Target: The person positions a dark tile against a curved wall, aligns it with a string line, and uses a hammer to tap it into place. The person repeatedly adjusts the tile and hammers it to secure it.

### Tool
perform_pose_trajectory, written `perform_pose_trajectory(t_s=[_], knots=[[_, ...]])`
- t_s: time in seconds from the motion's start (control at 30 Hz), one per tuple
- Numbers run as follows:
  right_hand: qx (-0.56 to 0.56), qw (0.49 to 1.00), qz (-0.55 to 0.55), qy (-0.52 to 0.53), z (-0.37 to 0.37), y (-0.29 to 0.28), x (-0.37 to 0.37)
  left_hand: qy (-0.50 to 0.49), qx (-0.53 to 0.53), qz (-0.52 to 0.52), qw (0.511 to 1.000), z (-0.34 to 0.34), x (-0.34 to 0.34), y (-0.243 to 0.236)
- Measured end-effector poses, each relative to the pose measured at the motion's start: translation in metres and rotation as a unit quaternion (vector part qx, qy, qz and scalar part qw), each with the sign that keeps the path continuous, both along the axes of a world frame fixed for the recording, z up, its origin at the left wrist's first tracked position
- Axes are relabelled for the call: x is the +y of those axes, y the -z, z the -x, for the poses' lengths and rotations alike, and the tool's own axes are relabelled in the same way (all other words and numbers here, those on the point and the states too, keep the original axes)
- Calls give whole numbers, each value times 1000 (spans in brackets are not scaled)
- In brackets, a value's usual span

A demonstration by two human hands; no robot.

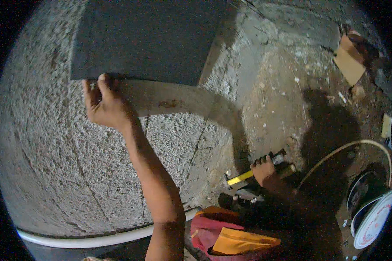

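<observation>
By the left forearm [162,195], rough grey surfacing [100,161] is partly hidden. A flat dark-grey panel [143,41] is touched at its lower edge by the left hand [110,111], fingers parted; clamping cannot be told. Near red-and-orange fabric [246,242], a yellow-shafted tool [240,178], slanting up-rightward, is gripped by the right hand [264,171].

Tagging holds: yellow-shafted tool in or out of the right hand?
In: the right hand has its fingers curled around the yellow-shafted tool.
</observation>
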State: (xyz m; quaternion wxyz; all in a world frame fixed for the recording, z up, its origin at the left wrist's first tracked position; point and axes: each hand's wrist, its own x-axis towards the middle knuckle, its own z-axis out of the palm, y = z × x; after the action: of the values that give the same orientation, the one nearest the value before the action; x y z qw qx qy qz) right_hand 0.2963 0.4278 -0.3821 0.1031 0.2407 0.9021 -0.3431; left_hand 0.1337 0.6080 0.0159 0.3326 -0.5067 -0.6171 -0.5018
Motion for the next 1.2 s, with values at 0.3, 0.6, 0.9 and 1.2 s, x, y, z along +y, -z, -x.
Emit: perform_pose_trajectory(t_s=[0.3, 0.6, 0.9, 1.2], knots=[[284, 952, 10, 113, -46, -23, 30, 85, -39, 25, 995, 6, 14, -3], [345, 910, 33, 228, -66, -23, 51, 40, -47, 76, 995, 17, 1, -21], [128, 930, 276, 205, -83, -70, 129, 11, -56, 37, 998, -4, 12, -8], [123, 909, 323, 233, -104, -63, 167, 8, -45, 70, 996, 2, 4, -8]])
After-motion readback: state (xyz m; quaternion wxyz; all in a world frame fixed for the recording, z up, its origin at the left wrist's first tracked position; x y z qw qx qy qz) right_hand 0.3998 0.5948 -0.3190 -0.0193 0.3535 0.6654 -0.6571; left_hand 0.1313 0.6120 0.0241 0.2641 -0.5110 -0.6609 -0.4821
